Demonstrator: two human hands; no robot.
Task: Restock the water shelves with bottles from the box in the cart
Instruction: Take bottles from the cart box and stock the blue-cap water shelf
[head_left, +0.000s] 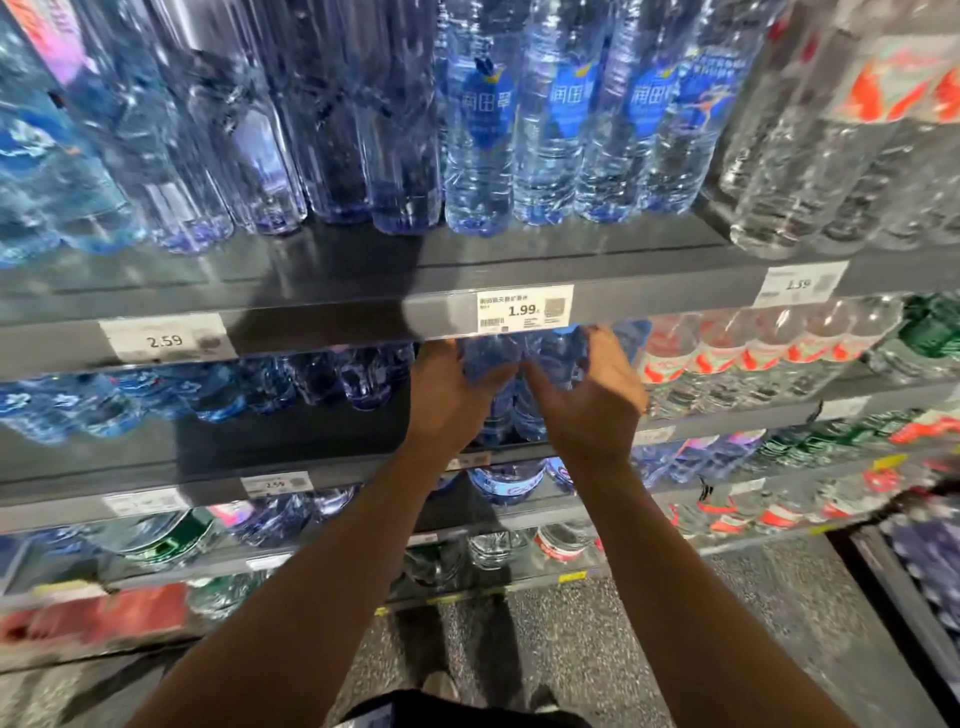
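Observation:
Both of my arms reach into the second shelf, just under the 1.99 price tag (524, 310). My left hand (451, 400) grips a blue-tinted water bottle (491, 358) by its upper part. Beside it, my right hand (589, 402) holds another blue bottle (556, 353). The two bottles stand side by side in a group of like bottles (511, 421) on this shelf (291, 447). Their caps are hidden behind the shelf edge above. Neither the box nor the cart is in view.
The top shelf (363, 260) carries rows of blue water bottles (545, 119) and clear bottles (810, 156) at the right. Red-labelled bottles (727, 353) stand right of my hands, darker blue ones (311, 379) to the left. Lower shelves hold more bottles above a speckled floor (597, 639).

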